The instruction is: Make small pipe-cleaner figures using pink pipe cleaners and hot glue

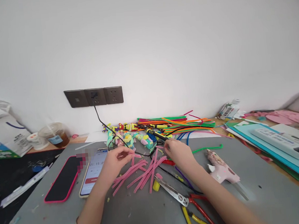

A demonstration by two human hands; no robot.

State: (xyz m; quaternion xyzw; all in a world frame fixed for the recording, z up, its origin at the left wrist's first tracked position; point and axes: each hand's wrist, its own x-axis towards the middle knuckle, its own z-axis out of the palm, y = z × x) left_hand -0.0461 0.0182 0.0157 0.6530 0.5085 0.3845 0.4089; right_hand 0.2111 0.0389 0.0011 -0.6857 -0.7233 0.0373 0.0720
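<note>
My left hand (118, 160) is pinched on a short pink pipe-cleaner piece (135, 156) above a loose heap of pink pipe-cleaner pieces (144, 171) on the grey mat (137, 210). My right hand (178, 153) is curled, with its fingertips at a black and yellow tool (155, 134) and its black cord (105, 124). Whether the fingers grip the tool is unclear. Small finished pipe-cleaner figures (127, 136) lie just beyond both hands.
A pile of coloured pipe cleaners (182, 123) lies by the wall. Pink glue gun (221, 166), scissors (177, 195) and red-handled pliers (202, 208) lie to the right. Two phones (63, 178) (94, 172) rest to the left. Wall sockets (94, 96), a drink cup (55, 134) and paper sheets (272, 143) surround.
</note>
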